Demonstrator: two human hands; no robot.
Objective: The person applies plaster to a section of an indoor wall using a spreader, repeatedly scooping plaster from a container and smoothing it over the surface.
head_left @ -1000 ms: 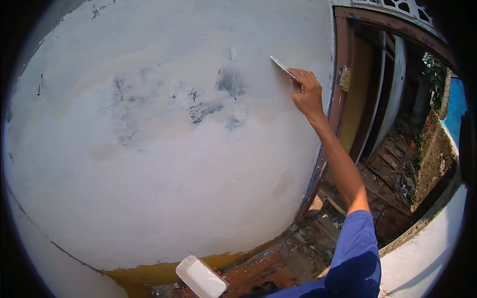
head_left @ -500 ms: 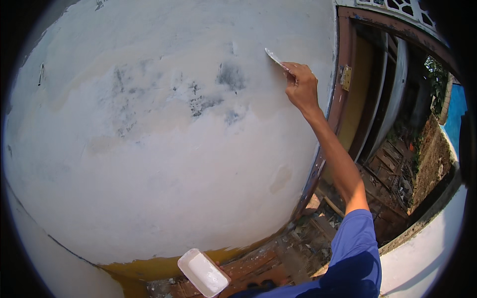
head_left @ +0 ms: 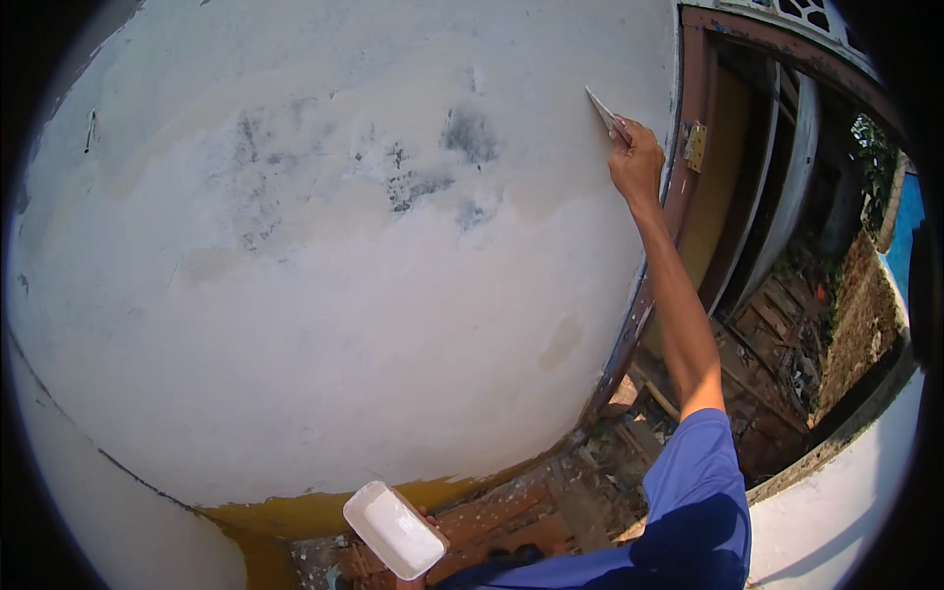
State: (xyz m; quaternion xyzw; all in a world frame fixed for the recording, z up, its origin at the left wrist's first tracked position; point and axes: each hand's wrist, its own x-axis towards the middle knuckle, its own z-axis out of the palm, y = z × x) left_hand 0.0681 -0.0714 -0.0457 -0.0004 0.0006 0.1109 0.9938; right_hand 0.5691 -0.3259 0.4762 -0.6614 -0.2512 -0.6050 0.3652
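Note:
My right hand (head_left: 636,162) grips a thin, flat putty knife (head_left: 603,108) whose blade rests against the upper right of a white wall (head_left: 393,315), close to the door frame. The wall has dark grey blotches and beige patches. At the bottom, my left hand (head_left: 429,521), mostly hidden, holds a white oblong tray (head_left: 391,531) with white paste in it.
A brown wooden door frame (head_left: 694,84) with a yellow hinge (head_left: 696,147) stands at the right, opening onto a space strewn with boards and rubble (head_left: 777,364). Above is a white vent grille (head_left: 804,12). A yellow band (head_left: 275,511) runs along the wall's base.
My right hand and the knife first moved up and left, then swung right toward the door frame. The tray shifted slightly at the bottom of the view.

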